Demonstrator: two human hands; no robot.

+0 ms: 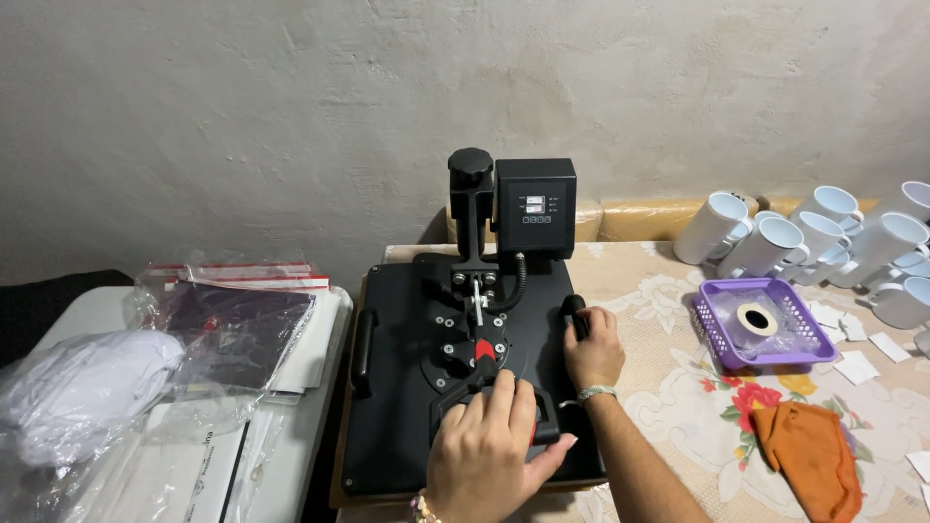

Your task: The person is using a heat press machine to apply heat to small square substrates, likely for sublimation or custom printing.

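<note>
Your heat press (455,378) sits on the bench (678,407) before you; bagged shirts (87,387) lie left, basket (717,339) and mugs (823,242) right, behind the cloth (809,455).

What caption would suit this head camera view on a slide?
Left hand on a black heat press lever handle, right hand gripping its side handle, white mugs nearby.

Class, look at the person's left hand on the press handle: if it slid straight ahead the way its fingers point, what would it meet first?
The left hand points up the black press toward the wall. It would probably meet the red part at the hub first, then the upright column, though depth is hard to judge.
</note>
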